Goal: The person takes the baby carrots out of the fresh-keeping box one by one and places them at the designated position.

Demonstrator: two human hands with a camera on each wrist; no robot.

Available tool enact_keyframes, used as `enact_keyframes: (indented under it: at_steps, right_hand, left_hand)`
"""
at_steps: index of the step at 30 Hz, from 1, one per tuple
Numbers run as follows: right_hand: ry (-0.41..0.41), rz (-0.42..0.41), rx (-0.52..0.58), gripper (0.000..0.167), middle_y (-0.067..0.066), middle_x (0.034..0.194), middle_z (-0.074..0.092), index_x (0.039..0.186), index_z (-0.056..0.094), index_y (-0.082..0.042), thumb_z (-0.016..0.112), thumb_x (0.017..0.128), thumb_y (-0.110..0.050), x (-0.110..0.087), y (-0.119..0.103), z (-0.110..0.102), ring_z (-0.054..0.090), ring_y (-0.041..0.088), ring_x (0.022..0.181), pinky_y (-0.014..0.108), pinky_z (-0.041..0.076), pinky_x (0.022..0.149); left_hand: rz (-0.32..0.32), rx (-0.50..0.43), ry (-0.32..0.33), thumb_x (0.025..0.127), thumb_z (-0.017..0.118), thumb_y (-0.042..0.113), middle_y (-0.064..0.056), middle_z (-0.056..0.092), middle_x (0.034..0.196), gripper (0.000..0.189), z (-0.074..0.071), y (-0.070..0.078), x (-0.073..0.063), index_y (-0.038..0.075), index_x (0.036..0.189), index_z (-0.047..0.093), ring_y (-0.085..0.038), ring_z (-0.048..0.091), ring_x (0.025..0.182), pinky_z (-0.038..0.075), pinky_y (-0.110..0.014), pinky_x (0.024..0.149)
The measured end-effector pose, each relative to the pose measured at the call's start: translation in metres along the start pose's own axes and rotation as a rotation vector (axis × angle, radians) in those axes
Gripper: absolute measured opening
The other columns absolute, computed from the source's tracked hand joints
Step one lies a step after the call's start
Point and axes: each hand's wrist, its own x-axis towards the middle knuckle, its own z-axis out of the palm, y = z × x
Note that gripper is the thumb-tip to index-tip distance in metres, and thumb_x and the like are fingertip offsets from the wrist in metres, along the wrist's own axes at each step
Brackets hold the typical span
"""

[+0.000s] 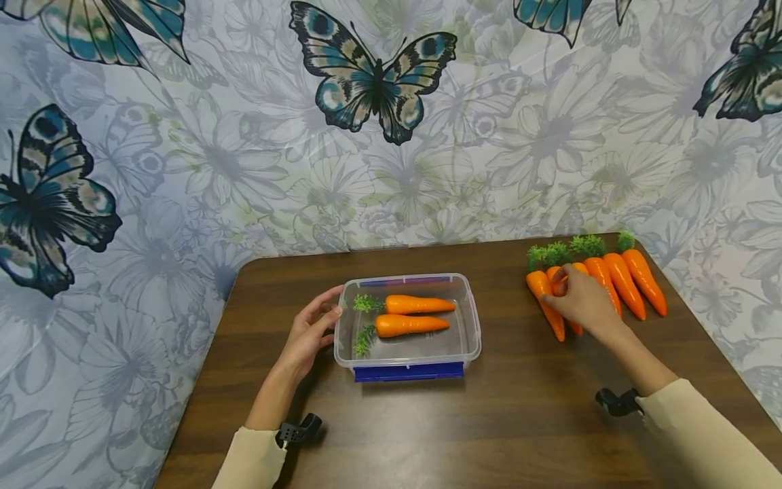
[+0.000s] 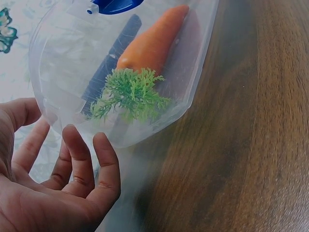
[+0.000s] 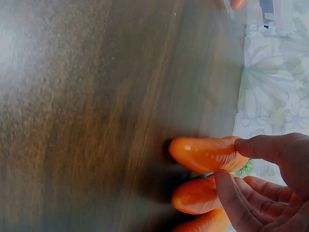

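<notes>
Inside a clear plastic container [image 1: 400, 353] with a blue clip, two orange carrots [image 1: 412, 324] lie side by side, their green tops at the left. My left hand [image 1: 308, 333] touches the container's left side from outside, fingers loosely bent; in the left wrist view the fingertips meet or nearly meet the clear wall. At the right, my right hand [image 1: 583, 299] is over a row of carrots [image 1: 624, 285]. Its thumb and index finger are on either side of the leftmost carrot [image 3: 205, 153], pinching it near its leafy end. The hand partly hides the neighbouring carrots.
A brown wooden table [image 1: 427, 428] carries everything, its far edge against a wall covering [image 1: 379, 183] with butterflies and flowers. The carrot row lies close to the table's far right corner. Dark straps [image 1: 299, 431] are on both wrists.
</notes>
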Motion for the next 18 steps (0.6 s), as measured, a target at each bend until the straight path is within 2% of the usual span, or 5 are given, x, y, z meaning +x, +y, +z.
enact_keyframes:
  at_steps: [10, 18]
  right_hand:
    - [0.016, 0.005, -0.01, 0.056, 0.017, 0.097, 0.069, 0.125, 0.059, 0.004, 0.079, 0.096, -0.039, -0.0021, 0.0015, -0.0002, 0.063, 0.025, 0.071, 0.034, 0.047, 0.059]
    - [0.018, 0.011, -0.021, 0.055, 0.014, 0.09, 0.065, 0.125, 0.058, 0.002, 0.08, 0.096, -0.039, 0.0004, 0.0024, 0.0047, 0.06, 0.024, 0.068, 0.034, 0.044, 0.058]
  left_hand:
    - [-0.001, 0.001, -0.005, 0.109, 0.066, 0.03, -0.004, 0.055, 0.128, 0.049, 0.0001, 0.0006, -0.0005, 0.033, 0.156, 0.056, -0.022, 0.062, 0.11, 0.061, -0.039, 0.088]
    - [0.002, -0.005, -0.007, 0.108, 0.067, 0.031, -0.004, 0.055, 0.127, 0.05, 0.0, 0.0004, -0.0006, 0.033, 0.157, 0.056, -0.021, 0.062, 0.11, 0.061, -0.039, 0.089]
